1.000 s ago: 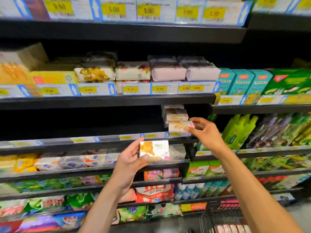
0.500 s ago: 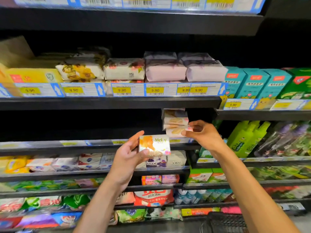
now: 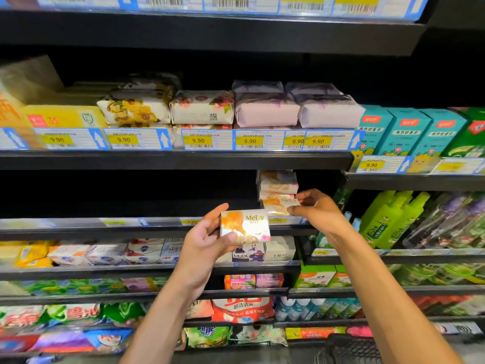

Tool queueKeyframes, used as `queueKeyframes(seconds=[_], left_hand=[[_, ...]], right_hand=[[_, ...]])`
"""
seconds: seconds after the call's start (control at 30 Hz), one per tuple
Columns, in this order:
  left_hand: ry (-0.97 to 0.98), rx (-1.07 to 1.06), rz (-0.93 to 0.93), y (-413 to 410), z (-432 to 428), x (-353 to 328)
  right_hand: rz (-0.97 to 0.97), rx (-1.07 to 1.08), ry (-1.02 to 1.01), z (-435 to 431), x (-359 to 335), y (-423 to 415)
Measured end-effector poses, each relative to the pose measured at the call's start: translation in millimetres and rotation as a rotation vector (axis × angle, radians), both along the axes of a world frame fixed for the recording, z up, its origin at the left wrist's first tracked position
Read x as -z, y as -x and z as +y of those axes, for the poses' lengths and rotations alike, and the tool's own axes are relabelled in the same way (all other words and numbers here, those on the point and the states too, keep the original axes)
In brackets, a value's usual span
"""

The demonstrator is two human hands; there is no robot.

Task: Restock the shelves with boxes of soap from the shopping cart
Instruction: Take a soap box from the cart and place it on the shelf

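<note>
Soap box (image 3: 245,225) labelled "MeLy", orange and white, gripped by left hand (image 3: 204,241) in front of shelf (image 3: 78,230). Right hand (image 3: 319,211) pinches second box (image 3: 277,204), seemingly lowest in stack (image 3: 278,181) on that shelf. Price tags (image 3: 198,140) above read "9.90".

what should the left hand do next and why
Probably lift the MeLy box up onto the shelf just left of the stack: the left hand holds it in front of the shelf edge, that space looks dark and unfilled, and the right hand pinches the stack's lowest box.
</note>
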State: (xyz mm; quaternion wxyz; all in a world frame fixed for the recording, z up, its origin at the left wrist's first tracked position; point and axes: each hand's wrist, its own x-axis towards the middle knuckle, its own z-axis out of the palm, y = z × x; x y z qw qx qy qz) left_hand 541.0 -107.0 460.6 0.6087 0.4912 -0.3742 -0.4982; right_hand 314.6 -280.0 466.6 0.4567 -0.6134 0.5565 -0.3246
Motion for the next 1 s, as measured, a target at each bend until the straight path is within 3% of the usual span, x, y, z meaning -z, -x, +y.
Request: queueKeyframes(seconds=[0.33,0.4,0.5,0.6,0.77,0.83,1.0], left_hand=[[0.000,-0.018,-0.046,5,5,0],[0.004,-0.014,-0.047,5,4,-1],[0.012,0.019,-0.056,7,2,-5],[0.009,0.051,-0.078,14,-1,-9],[0.028,0.089,-0.089,29,-9,-17],[0.064,0.066,-0.251,32,-12,-18],[0.274,-0.089,-1.084,16,-23,1]], right_hand=[[0.116,0.011,0.029,11,-7,-5],[0.206,0.045,0.249,34,-8,3],[0.132,-0.099,0.563,75,-13,12],[0.123,-0.303,0.501,98,-16,13],[-0.023,-0.248,0.431,86,-10,14],[-0.070,-0.247,0.405,73,-8,19],[-0.132,-0.165,0.379,36,-12,25]])
